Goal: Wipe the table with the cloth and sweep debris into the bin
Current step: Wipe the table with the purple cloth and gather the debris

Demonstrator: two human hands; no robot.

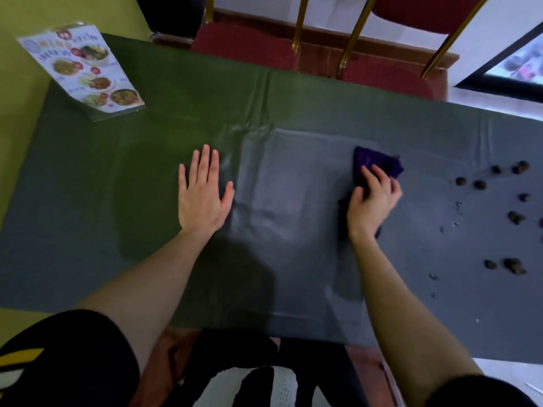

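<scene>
A dark green cloth covers the table. My right hand grips a crumpled purple cloth and holds it against the table right of centre. My left hand lies flat on the tabletop near the middle, fingers straight and spread. Several small dark bits of debris and a few water drops are scattered on the right part of the table, to the right of the cloth. No bin is in view.
A laminated menu card stands at the table's far left corner. Two red chairs with gold frames sit along the far edge. The tablecloth has creases near the middle.
</scene>
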